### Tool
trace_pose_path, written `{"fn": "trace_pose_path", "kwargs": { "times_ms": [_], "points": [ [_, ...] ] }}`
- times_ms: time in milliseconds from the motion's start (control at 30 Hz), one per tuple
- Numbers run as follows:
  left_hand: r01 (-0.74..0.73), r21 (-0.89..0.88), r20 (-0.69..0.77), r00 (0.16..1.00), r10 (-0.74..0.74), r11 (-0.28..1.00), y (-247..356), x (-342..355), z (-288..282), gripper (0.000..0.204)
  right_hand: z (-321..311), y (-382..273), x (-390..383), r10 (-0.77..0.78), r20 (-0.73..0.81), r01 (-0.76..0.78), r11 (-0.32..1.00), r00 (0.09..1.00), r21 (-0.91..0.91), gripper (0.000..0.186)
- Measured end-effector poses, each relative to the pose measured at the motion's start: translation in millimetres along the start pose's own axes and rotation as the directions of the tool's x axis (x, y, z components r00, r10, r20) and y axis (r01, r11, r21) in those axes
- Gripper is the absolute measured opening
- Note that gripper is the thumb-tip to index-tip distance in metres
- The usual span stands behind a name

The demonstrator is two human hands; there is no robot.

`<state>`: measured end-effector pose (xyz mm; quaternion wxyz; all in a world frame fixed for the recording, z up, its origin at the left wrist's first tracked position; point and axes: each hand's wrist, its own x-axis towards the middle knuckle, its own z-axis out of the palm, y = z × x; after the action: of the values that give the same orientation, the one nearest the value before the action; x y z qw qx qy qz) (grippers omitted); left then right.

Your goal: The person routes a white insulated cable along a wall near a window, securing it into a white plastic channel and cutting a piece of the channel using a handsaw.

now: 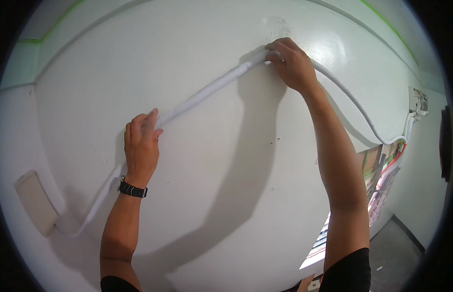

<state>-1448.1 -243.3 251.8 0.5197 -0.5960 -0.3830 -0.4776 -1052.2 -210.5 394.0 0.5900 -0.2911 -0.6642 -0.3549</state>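
Head view shows both hands on one long white wrapped pipe [207, 92], which lies along the white wall [197, 160] and rises slantwise to the right. Left hand [141, 143], wearing a black wristband [133, 189], holds the pipe between thumb and fingers at its lower part; right hand [292, 63] holds it higher, with fingers bent around it. Beyond the right hand, the pipe curves downward to the right — near a wall box with wires [418, 103]. At far left is a beige panel [36, 203]
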Motion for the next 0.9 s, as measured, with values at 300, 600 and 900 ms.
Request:
{"fn": "trace_pose_path", "kwargs": {
  "times_ms": [300, 600, 900],
  "points": [
    [-0.077, 0.095, 0.149, 0.987, 0.062, 0.993, -126, -133, -97, 0.06, 74, 6, -5, 0.156, 0.125, -0.194, 0.894, 0.98, 0.404, 0.032],
    [0.228, 0.137, -0.051, 0.974, -0.223, 0.964, -219, -157, -97, 0.053, 66, -55, -67, -0.169, -0.054, 0.134, 0.909, 0.984, -0.394, 0.053],
    [0.219, -0.033, -0.003, 0.976, -0.22, 0.975, -204, -101, -96, 0.054, 49, -143, -84, 0.063, 0.24, 0.0, 0.967, 0.969, -0.254, 0.055]
  ]
}}
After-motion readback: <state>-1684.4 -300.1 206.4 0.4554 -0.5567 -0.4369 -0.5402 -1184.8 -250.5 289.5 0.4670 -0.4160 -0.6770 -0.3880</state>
